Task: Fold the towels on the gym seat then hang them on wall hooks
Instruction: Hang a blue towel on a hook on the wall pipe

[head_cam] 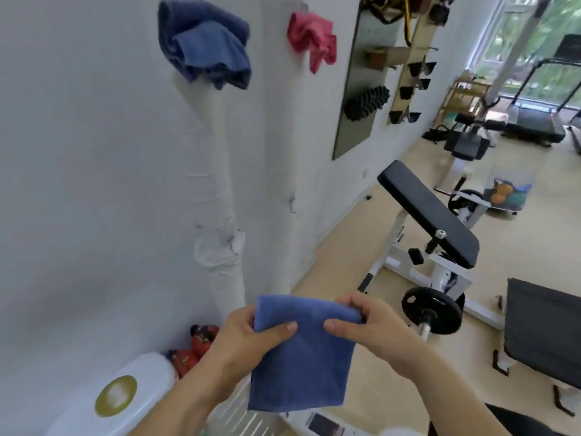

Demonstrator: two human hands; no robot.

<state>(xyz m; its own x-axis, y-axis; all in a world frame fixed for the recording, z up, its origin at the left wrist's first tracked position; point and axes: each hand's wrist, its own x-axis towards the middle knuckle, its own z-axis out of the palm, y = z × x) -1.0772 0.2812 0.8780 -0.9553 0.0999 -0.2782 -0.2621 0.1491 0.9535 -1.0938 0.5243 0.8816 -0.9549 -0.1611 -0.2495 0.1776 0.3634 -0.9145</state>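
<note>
We hold a folded blue towel (301,357) up. Our left hand (242,338) and right hand (371,325) pinch its top corners

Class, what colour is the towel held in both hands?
Blue: the towel, held by the left hand and right hand, shows best in the head view.

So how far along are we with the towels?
Done: a dark blue towel and a pink towel hang on the wall. In hand: left hand and right hand pinch the top edge of a folded blue towel. Left: hang it, perhaps on what looks like a bare hook. No towels show on the bench; more may lie out of view.
</note>
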